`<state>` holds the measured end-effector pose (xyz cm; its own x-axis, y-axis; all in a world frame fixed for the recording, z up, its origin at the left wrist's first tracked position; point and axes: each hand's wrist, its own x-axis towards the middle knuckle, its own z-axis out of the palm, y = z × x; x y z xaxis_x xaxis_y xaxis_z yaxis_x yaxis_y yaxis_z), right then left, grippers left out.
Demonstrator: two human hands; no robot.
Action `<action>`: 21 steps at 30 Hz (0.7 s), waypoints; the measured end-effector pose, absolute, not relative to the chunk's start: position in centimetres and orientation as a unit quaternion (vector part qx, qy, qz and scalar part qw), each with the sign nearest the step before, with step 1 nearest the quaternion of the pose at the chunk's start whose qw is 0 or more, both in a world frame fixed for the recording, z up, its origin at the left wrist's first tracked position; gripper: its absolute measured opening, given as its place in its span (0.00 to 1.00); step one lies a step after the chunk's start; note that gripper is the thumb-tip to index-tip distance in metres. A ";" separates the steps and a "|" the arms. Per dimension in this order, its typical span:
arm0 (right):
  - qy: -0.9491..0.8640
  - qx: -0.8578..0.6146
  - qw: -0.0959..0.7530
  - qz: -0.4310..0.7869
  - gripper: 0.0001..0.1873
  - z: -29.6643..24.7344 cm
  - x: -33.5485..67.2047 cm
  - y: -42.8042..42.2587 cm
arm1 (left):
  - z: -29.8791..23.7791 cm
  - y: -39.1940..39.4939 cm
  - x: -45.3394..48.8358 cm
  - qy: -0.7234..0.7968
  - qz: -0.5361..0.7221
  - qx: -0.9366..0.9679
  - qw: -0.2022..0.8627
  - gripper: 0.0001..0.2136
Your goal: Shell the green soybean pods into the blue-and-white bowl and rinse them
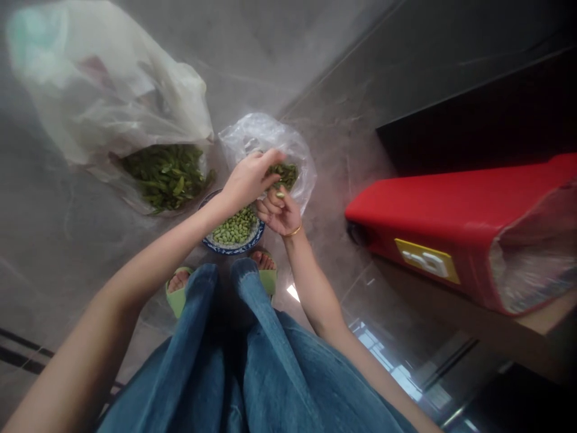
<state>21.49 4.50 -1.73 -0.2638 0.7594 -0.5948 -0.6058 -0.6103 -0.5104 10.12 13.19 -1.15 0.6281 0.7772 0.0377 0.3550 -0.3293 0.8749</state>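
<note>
My right hand (280, 211) is closed, its fingers curled, with a small pale green bean (280, 195) at the thumb and fingertip. Just above it is my left hand (253, 178), thumb and index finger apart, reaching over a clear plastic bag (303, 150). Dark green pods or shells (287, 175) lie in that bag near the left fingertips. Below the left wrist, a bowl with a blue-patterned rim (231, 249) holds many shelled green beans (234, 227). Part of the bowl is hidden by my left forearm and hand.
To the left, a large whitish plastic bag (135, 114) lies open with a heap of green bean pods (169, 177). A red bin (433, 204) with a yellow label is at the right. My feet in green slippers (177, 297) rest on the grey tiled floor (112, 252).
</note>
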 end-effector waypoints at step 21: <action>-0.541 -0.638 0.248 0.489 0.31 -5.6 18.8 1.1 | -2.2 5.3 3.3 0.519 0.227 0.015 0.824 0.10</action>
<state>18.78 1.10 -5.58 -0.0628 0.9323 -0.3562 0.4474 -0.2927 -0.8451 3.33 5.28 -2.24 0.3588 0.3895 -0.8483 -0.3582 0.8967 0.2601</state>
